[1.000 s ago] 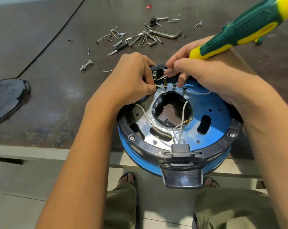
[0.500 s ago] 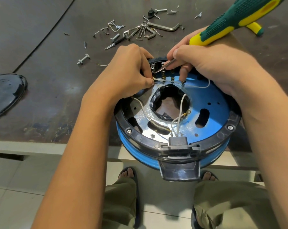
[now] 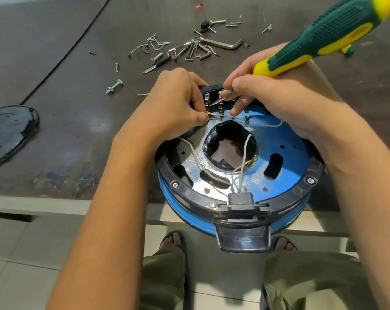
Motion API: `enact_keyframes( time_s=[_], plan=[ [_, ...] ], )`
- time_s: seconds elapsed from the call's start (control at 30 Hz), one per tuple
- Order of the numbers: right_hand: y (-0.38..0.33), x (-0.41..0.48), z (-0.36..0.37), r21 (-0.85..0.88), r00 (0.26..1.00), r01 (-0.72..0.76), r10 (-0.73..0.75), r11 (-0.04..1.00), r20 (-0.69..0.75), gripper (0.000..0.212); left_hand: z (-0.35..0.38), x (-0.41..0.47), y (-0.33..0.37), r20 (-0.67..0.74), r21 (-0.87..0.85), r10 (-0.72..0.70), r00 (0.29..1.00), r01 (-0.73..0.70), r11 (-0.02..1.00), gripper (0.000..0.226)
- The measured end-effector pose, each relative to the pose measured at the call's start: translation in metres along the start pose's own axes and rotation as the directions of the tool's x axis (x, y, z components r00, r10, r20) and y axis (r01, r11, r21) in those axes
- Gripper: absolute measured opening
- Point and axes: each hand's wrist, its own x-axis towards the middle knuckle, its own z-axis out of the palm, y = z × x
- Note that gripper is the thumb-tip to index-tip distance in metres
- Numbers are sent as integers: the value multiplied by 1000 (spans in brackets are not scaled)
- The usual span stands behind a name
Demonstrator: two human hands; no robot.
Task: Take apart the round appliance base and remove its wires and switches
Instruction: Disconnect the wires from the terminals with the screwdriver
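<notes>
Clock positions refer to the base as seen from above, with 12 o'clock pointing away from the person.

1. Table (image 3: pixel 66 121): dark, worn top. It carries all parts.
2. Base (image 3: pixel 288 153): round, with a blue shell, a black ring (image 3: pixel 189 193) and a central opening (image 3: pixel 229 146). It lies at the near table edge, and its 6 o'clock side overhangs the edge.
3. Cover (image 3: pixel 8 133): a black disc that lies flat on the table, well apart from the base toward 9 o'clock.
4. Left hand (image 3: pixel 171 108): it rests on the base at 11 o'clock. The fingers are curled, and thumb and forefinger pinch one of the wires (image 3: pixel 215 115) at the switch block (image 3: pixel 212 95).
5. Right hand (image 3: pixel 279 101): it rests over the base at 1 o'clock. The fingers are curled round the screwdriver (image 3: pixel 319 41) where the shaft meets the green and yellow handle.
6. Screwdriver: the handle points up toward 2 o'clock. The tip lies at the switch block terminals at 12 o'clock, between the two hands.
7. Socket (image 3: pixel 241 201): a black part seated in the ring at 6 o'clock. White wires run from it across the plate toward the opening and toward 12 o'clock.
8. Hex keys (image 3: pixel 198 50): a bunch on the table beyond the base at 12 o'clock.
9. Bolt (image 3: pixel 114 86): it lies on the table toward 10 o'clock, near the left hand.
10. Screws (image 3: pixel 233 23): they lie loose beyond the hex keys.
</notes>
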Motion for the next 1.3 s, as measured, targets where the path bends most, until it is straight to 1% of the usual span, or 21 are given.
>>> enact_keyframes(
  time_s=[0.13, 0.4, 0.5, 0.63, 0.8, 0.97, 1.07, 1.23, 1.3],
  plan=[
    [-3, -2, -1, 32, 1000, 14, -13, 999, -8, 16, 0, 1, 0, 7, -2, -12, 1000, 12, 1000, 8],
    [-4, -4, -1, -64, 999, 50, -49, 997, 16, 17, 1, 1, -1, 7, -8, -7, 1000, 7, 1000, 8],
    [-3, -3, 0, -66, 1000, 17, -16, 998, 9, 17, 1, 1, 0, 9, 1, -4, 1000, 4, 1000, 8],
    [-5, 0, 0, 6, 998, -67, 67, 998, -10, 15, 0, 1, 0, 10, -1, -8, 1000, 8, 1000, 7],
    [-7, 3, 2, 22, 993, -121, 121, 992, -11, 14, 1, 1, 0, 3, 3, -16, 1000, 16, 1000, 6],
    [-7, 4, 1, 10, 993, -117, 117, 993, -4, 15, 1, 2, -1, -1, 9, -9, 1000, 9, 1000, 7],
    [-6, 6, 2, 14, 993, -115, 116, 993, -15, 21, 2, 3, -3, 5, -4, -7, 1000, 7, 1000, 7],
    [-4, 7, 2, 45, 995, -97, 97, 994, -13, 18, 2, 3, -3, 16, -13, 14, 1000, -13, 1000, 8],
    [-5, 7, 4, 16, 994, -108, 108, 994, 11, 20, 1, 2, -2, 34, -23, 9, 999, -8, 1000, 9]
  ],
)
